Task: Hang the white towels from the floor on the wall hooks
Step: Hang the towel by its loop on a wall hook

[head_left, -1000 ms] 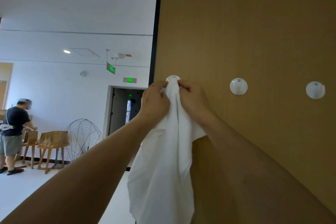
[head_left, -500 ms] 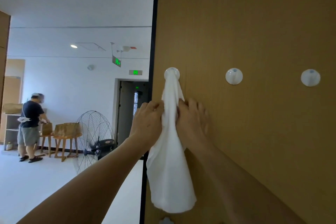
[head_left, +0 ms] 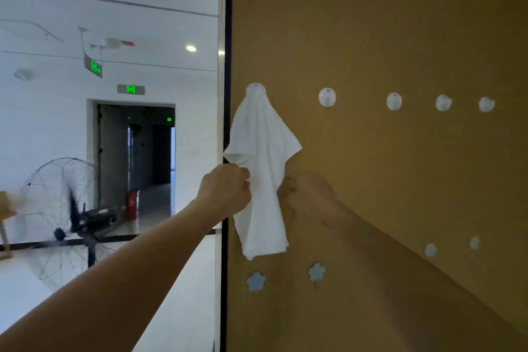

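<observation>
A white towel hangs on the brown wall from the leftmost round white hook, which its top covers. My left hand is closed on the towel's left edge about halfway down. My right hand is against the wall at the towel's right edge with its fingertips at the cloth. Blur hides whether it grips. Several bare round white hooks run rightward in the same row, the nearest just right of the towel.
Below the towel are small pale flower-shaped hooks on the brown wall. The wall ends at a black vertical edge. Left of it are a white hall, a large wire floor fan and a dark doorway.
Both hands slid down from the hook to the towel's middle. The towel now hangs from the hook and has spread wider. The view moved right, so more hooks show.
</observation>
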`<state>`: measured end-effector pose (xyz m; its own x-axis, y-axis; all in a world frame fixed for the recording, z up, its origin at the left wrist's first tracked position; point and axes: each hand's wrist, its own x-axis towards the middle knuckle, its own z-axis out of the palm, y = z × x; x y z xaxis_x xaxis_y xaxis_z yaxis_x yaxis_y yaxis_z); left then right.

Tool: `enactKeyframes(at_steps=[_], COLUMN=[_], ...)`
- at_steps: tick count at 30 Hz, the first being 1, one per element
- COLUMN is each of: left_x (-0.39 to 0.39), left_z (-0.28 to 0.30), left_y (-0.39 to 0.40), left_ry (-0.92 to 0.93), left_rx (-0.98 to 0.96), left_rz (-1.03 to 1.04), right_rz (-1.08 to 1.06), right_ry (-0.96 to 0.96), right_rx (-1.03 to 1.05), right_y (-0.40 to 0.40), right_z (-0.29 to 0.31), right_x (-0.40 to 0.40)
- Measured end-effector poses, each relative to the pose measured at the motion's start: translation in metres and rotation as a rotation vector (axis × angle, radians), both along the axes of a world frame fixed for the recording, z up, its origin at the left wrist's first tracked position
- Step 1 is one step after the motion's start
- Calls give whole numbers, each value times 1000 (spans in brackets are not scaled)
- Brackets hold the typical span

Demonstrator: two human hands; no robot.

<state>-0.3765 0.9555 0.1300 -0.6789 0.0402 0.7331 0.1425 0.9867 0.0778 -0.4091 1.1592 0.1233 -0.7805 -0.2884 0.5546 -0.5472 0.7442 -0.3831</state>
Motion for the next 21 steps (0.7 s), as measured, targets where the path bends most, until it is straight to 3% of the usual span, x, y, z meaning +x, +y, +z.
enactKeyframes(at_steps=[5,10,21], left_x=[24,61,249], left_z=[-33,-68,-178], left_y=[22,90,359], left_ry=[-51,-109,-337], left_rx=[-21,-68,-201], left_rz=[-249,-457,-1076], right_rz=[-296,-576,-1089], right_ry=[-8,-97,-379], right_rx=[181,227,158], right_y=[23,82,282], right_z=[-35,-80,-192], right_x=[58,136,417])
